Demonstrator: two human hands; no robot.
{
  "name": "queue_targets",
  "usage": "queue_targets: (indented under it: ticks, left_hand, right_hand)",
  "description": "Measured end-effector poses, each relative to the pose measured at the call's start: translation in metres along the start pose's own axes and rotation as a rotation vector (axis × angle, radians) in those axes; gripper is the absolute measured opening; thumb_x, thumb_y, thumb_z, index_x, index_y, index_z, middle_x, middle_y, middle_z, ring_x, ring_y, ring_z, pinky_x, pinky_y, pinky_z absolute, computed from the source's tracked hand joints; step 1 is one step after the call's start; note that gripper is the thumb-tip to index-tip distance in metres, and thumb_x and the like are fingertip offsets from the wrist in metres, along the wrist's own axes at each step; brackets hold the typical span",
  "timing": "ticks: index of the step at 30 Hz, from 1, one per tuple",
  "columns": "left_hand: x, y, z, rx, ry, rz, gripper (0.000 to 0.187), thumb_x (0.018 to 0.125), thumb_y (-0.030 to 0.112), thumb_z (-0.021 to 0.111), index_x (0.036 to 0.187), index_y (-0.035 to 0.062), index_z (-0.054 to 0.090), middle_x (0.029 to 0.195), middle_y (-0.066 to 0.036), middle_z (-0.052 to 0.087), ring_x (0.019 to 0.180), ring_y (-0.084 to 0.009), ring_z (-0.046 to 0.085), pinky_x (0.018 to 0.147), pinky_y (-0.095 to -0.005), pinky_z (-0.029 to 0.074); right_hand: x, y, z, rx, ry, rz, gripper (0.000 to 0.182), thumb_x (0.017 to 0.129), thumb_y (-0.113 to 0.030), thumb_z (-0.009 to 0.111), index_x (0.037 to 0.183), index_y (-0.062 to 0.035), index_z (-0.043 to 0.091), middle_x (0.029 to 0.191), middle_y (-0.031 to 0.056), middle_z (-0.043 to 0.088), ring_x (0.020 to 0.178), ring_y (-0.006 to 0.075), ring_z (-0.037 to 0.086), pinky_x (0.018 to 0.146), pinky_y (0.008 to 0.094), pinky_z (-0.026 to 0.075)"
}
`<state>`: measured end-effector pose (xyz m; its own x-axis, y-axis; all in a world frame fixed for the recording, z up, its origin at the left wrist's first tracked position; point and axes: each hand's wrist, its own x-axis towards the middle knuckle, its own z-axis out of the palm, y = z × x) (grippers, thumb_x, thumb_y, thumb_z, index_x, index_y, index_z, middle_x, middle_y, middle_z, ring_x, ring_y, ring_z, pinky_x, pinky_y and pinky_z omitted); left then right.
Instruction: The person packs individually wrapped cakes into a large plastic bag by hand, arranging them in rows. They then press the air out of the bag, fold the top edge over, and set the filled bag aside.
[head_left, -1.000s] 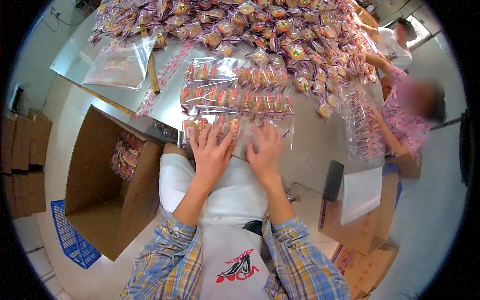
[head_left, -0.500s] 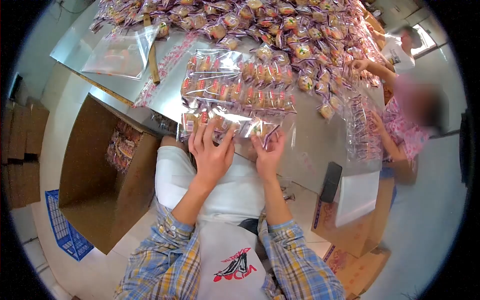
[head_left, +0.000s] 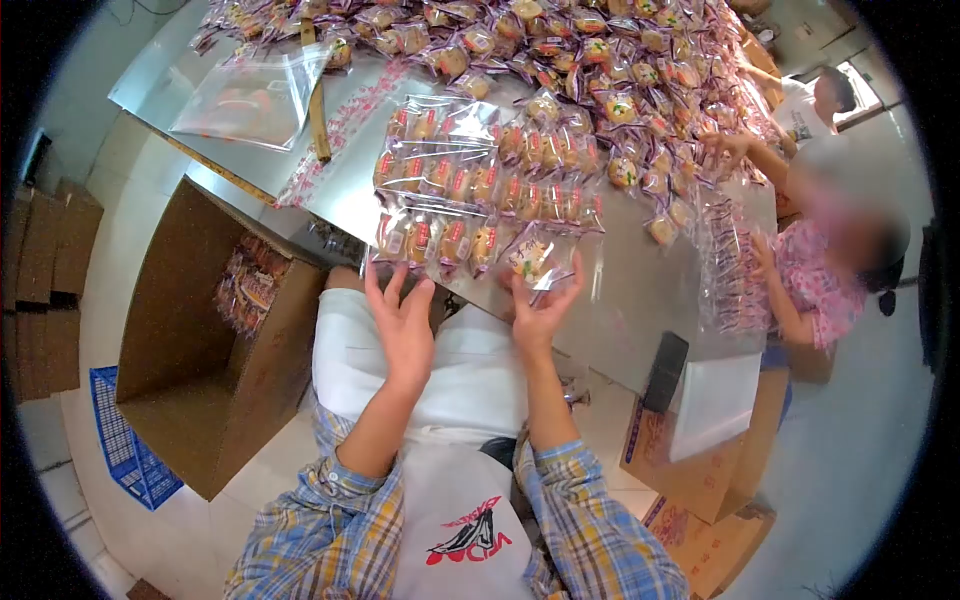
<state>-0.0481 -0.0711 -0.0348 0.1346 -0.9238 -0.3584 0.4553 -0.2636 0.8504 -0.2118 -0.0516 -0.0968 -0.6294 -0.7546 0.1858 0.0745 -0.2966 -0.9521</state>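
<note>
Rows of wrapped cakes (head_left: 440,180) lie side by side in clear plastic at the middle of the metal table (head_left: 625,290). My left hand (head_left: 402,320), fingers apart, is at the near edge of the closest row (head_left: 430,243), by its left end. My right hand (head_left: 543,305) has its thumb and fingers around the near side of a single wrapped cake (head_left: 532,262) at that row's right end. This cake lies face up, unlike the ones standing on edge beside it.
Loose wrapped cakes (head_left: 600,75) are heaped at the back. An open carton (head_left: 180,370) stands left, a blue crate (head_left: 130,440) beside it. A person in pink (head_left: 820,270) works at the right near more packed cakes (head_left: 728,260). Clear bags (head_left: 245,110) lie back left.
My left hand has drawn back from the top of the near row to its front edge. The cake at my right hand now lies flatter and shows its face.
</note>
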Motion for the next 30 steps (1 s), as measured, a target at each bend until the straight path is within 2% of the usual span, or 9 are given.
queue_targets:
  ticks: [4, 9, 12, 16, 17, 20, 23, 26, 30]
  left_hand:
    - [0.012, -0.017, -0.003, 0.052, -0.056, 0.182, 0.090, 0.098, 0.000, 0.066, 0.167, 0.0076, 0.008, 0.162, -0.026, 0.037, 0.143, -0.0317, 0.046, 0.114, -0.0408, 0.042]
    - [0.018, -0.012, -0.002, 0.095, -0.062, 0.159, 0.080, 0.098, 0.000, 0.066, 0.161, 0.0045, 0.017, 0.158, -0.025, 0.040, 0.138, -0.0303, 0.047, 0.116, -0.0419, 0.041]
    - [0.011, -0.030, -0.001, 0.053, 0.142, 0.324, 0.058, 0.094, -0.001, 0.069, 0.147, 0.0036, 0.043, 0.143, -0.021, 0.054, 0.129, -0.0300, 0.054, 0.111, -0.0404, 0.044]
    - [0.005, -0.026, -0.009, 0.870, -0.114, 1.099, 0.030, 0.083, 0.003, 0.079, 0.112, 0.0073, 0.071, 0.123, -0.014, 0.066, 0.117, -0.0344, 0.062, 0.107, -0.0471, 0.045]
    - [0.012, -0.024, -0.004, 1.078, -0.199, 1.202, 0.039, 0.084, 0.010, 0.079, 0.122, 0.0096, 0.071, 0.128, -0.011, 0.066, 0.122, -0.0329, 0.060, 0.111, -0.0528, 0.041]
    - [0.028, -0.024, 0.008, 1.252, -0.305, 1.248, 0.046, 0.085, 0.019, 0.079, 0.130, 0.0139, 0.070, 0.140, -0.009, 0.062, 0.134, -0.0325, 0.054, 0.118, -0.0562, 0.033]
    - [0.041, -0.031, 0.012, 1.275, -0.340, 1.271, 0.047, 0.087, 0.023, 0.078, 0.133, 0.0184, 0.070, 0.141, -0.009, 0.061, 0.136, -0.0321, 0.053, 0.121, -0.0601, 0.027]
    - [0.035, -0.027, 0.023, 1.302, -0.303, 1.257, 0.043, 0.088, 0.025, 0.076, 0.131, 0.0247, 0.071, 0.143, -0.008, 0.060, 0.136, -0.0312, 0.052, 0.122, -0.0684, 0.019]
    - [0.034, -0.039, 0.028, 1.416, -0.318, 1.289, 0.037, 0.087, 0.027, 0.075, 0.124, 0.0294, 0.073, 0.147, -0.009, 0.057, 0.138, -0.0306, 0.051, 0.121, -0.0749, 0.009]
  right_hand:
    - [0.009, 0.014, -0.015, 0.163, 0.069, 0.123, 0.071, 0.093, 0.009, 0.071, 0.151, -0.0090, 0.035, 0.157, 0.0149, 0.041, 0.136, 0.0295, 0.052, 0.111, 0.0418, 0.048]
    - [0.005, 0.022, -0.014, -0.326, -0.173, -0.134, 0.072, 0.088, 0.009, 0.070, 0.150, -0.0088, 0.038, 0.162, 0.0146, 0.035, 0.140, 0.0276, 0.048, 0.107, 0.0383, 0.048]
    - [0.005, 0.022, -0.011, -0.378, -0.252, -0.107, 0.063, 0.090, 0.008, 0.066, 0.146, -0.0073, 0.043, 0.164, 0.0147, 0.035, 0.137, 0.0254, 0.053, 0.101, 0.0318, 0.052]
    - [0.009, 0.020, -0.007, -0.563, -0.222, -0.275, 0.055, 0.091, 0.007, 0.064, 0.143, -0.0035, 0.050, 0.161, 0.0195, 0.042, 0.140, 0.0288, 0.052, 0.106, 0.0346, 0.050]
    - [0.008, 0.018, -0.004, -0.599, -0.224, -0.323, 0.059, 0.089, 0.008, 0.064, 0.145, -0.0024, 0.050, 0.159, 0.0211, 0.045, 0.141, 0.0334, 0.051, 0.110, 0.0393, 0.046]
    - [0.006, 0.010, 0.004, -0.658, -0.238, -0.398, 0.075, 0.081, 0.011, 0.059, 0.154, 0.0009, 0.045, 0.154, 0.0242, 0.050, 0.139, 0.0438, 0.051, 0.116, 0.0495, 0.040]
    - [0.006, -0.006, 0.009, -0.555, -0.245, -0.202, 0.073, 0.081, 0.011, 0.058, 0.153, 0.0015, 0.046, 0.155, 0.0245, 0.050, 0.139, 0.0441, 0.051, 0.116, 0.0498, 0.040]
    - [0.015, -0.007, 0.000, -0.701, -0.373, -0.476, 0.075, 0.082, 0.010, 0.057, 0.155, 0.0013, 0.043, 0.155, 0.0250, 0.049, 0.140, 0.0449, 0.050, 0.114, 0.0506, 0.041]
    - [0.015, -0.004, -0.005, -0.419, -0.402, -0.242, 0.074, 0.085, 0.013, 0.052, 0.156, 0.0000, 0.041, 0.160, 0.0235, 0.044, 0.146, 0.0386, 0.046, 0.118, 0.0457, 0.039]
